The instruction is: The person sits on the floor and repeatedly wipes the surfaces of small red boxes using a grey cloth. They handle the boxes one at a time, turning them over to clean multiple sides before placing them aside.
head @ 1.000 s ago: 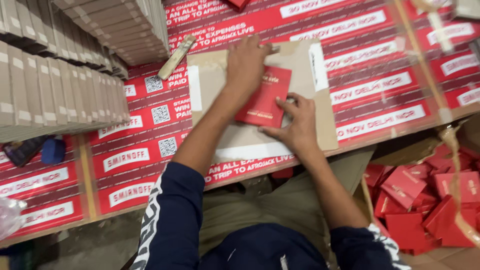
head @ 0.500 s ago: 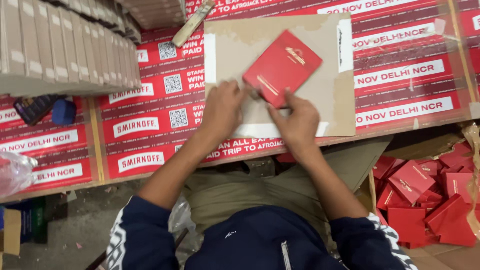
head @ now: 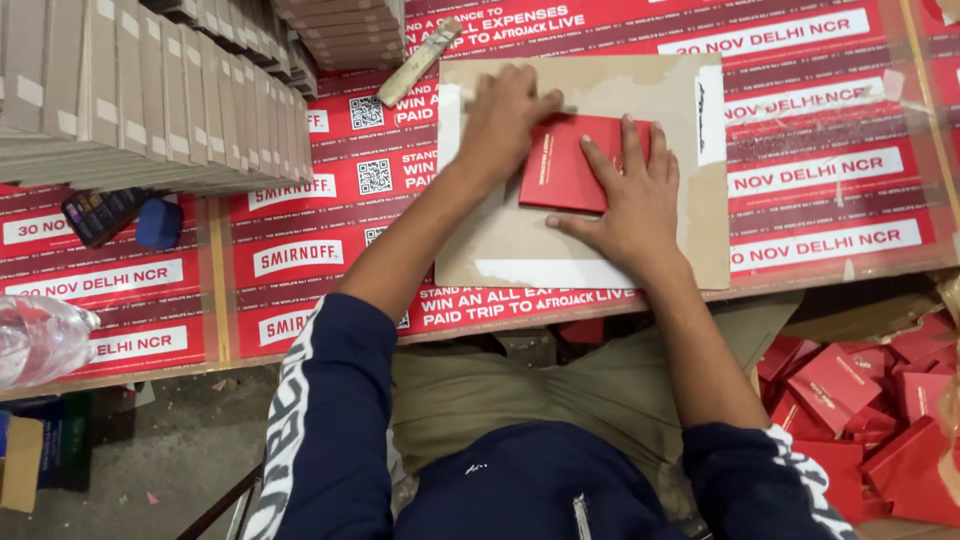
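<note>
**Both hands press a red folded card flat on the board**

Centre of the frame, upper half: the red folded card (head: pixel 565 165) lies on a brown cardboard sheet (head: pixel 600 245), which rests on the table (head: pixel 830 215) covered in red printed sheets. The right hand (head: pixel 630 200) lies flat on the card, fingers spread, palm down over its lower right corner; nothing is pinched in its grip, it simply bears down. The left hand (head: pixel 505 120) sits at the card's upper left edge with fingers curled; whether its grip closes on something small cannot be told from here.

To do this pressing well, I'd judge the flat hand should hold the card square while the curled one runs firmly along the edge, keeping the crease straight.

Upper left, stacks of grey-brown flat boards (head: pixel 130 100); a pale wooden stick (head: pixel 420 60) lies beside them. Lower right, a heap of red cards (head: pixel 870 390) below the table edge. A plastic bottle (head: pixel 40 335) lies at far left.
</note>
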### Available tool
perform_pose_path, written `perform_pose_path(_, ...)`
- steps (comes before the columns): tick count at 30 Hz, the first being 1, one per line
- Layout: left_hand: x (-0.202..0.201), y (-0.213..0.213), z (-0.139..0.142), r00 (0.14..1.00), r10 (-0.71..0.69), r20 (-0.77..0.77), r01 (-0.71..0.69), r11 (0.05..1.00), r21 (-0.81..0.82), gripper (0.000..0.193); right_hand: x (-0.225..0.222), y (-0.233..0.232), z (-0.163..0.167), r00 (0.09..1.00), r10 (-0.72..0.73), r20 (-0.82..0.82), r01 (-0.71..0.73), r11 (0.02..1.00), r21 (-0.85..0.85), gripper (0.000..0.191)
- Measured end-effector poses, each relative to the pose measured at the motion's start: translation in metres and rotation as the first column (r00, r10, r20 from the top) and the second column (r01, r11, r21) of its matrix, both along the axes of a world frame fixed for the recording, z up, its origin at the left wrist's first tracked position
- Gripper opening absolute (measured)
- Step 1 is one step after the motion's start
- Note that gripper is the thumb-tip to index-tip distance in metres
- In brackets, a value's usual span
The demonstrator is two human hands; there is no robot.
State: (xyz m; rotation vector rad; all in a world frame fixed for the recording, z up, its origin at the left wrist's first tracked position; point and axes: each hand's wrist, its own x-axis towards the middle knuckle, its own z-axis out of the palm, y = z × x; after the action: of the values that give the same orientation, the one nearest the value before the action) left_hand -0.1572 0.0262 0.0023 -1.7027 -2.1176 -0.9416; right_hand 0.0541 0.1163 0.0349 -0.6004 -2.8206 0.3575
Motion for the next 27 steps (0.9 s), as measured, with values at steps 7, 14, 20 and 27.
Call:
perform_pose_path(7, 0.022, -0.04, -0.015, 1.0, -0.003, -0.024, 0.002, 0.999, -0.032, 0.03, -0.001, 0.01, -0.017, 0.997, 0.002, 0.072, -0.001, 1.0, -0.017, 0.103)
perform_pose_path(14, 0.075, -0.102, 0.002, 0.973, -0.197, 0.122, 0.223, 0.939, -0.261, 0.016, 0.0, 0.01, -0.017, 1.0, 0.008, 0.027, -0.008, 1.0, 0.001, 0.101)
perform_pose_path(20, 0.05, -0.077, 0.005, 0.995, -0.067, 0.076, 0.078, 0.983, -0.165, 0.031, 0.0, 0.007, -0.015, 1.0, -0.003, 0.017, 0.002, 1.0, 0.015, 0.099)
perform_pose_path(27, 0.06, -0.06, -0.009, 0.999, 0.038, 0.017, -0.037, 0.998, -0.055, 0.03, -0.001, 0.002, 0.005, 0.992, -0.009, 0.122, 0.001, 0.998, 0.066, 0.107)
